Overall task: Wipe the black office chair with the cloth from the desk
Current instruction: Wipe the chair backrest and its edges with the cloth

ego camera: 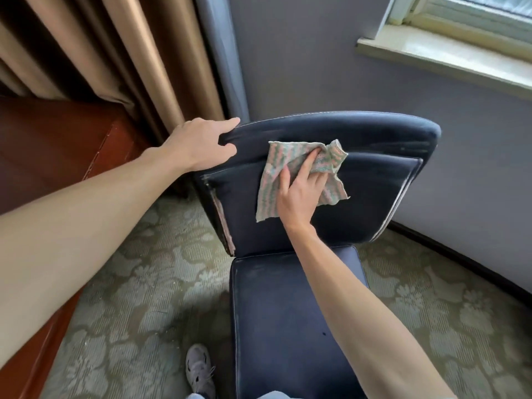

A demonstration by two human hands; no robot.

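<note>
The black office chair (pixel 374 191) stands in front of me, its backrest facing me and its seat below. My left hand (pixel 201 145) grips the backrest's top left corner, thumb in front and fingers over the edge. My right hand (pixel 299 194) presses a green-and-pink striped cloth (pixel 270 180) flat against the upper backrest, fingers spread on the fabric. The cloth's lower left corner hangs loose. The backrest's left edge shows worn, peeling trim.
A red-brown wooden desk (pixel 51 145) runs along the left, with brown curtains (pixel 115 53) behind it. A grey wall and a window sill (pixel 446 56) lie beyond the chair. Patterned carpet (pixel 138 298) covers the floor; my grey shoe (pixel 198 370) is beside the seat.
</note>
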